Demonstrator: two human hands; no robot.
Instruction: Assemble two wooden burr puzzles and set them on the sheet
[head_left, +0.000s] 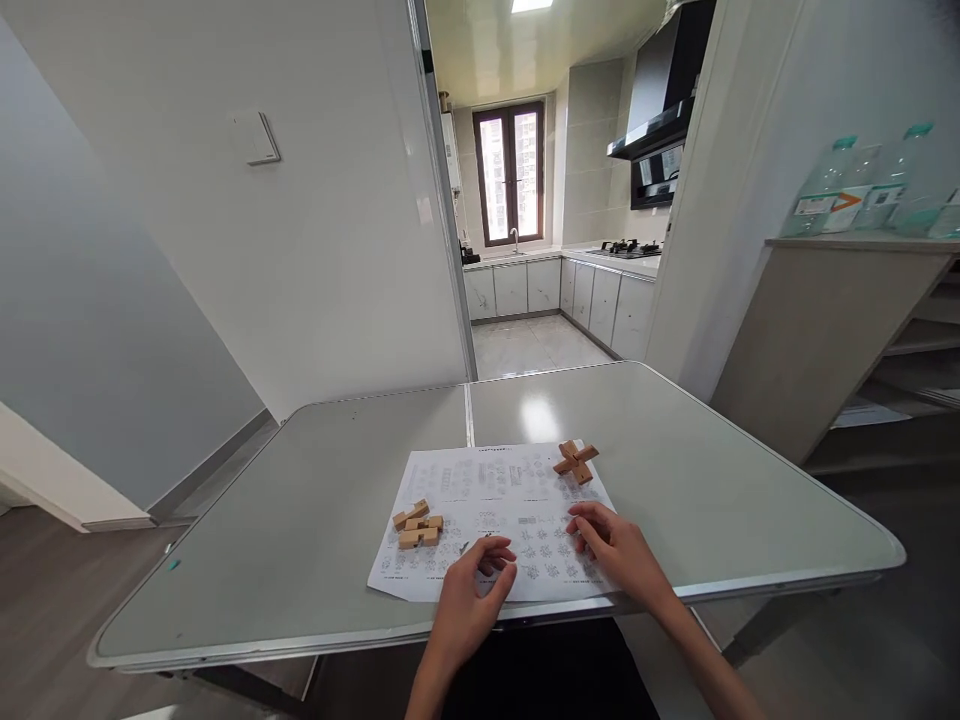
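Nearest are the left hand (472, 585) and the right hand (615, 545), each half open with curved fingers and holding nothing that I can see. Whether the fingertips touch the sheet (397, 580), I cannot tell. If a hand drags the sheet, the blocks (421, 530) on its left part could slide, and the cross (575, 463) at its far right corner could perhaps loosen. The blocks are pale, notched wood, lying close together; the cross looks browner, its bars meeting in the middle.

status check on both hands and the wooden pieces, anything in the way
Left hand, right hand: nothing visibly held, both at the printed sheet. Wooden pieces on sheet's left, crossed wooden assembly upper right. Nothing seen blocking either.
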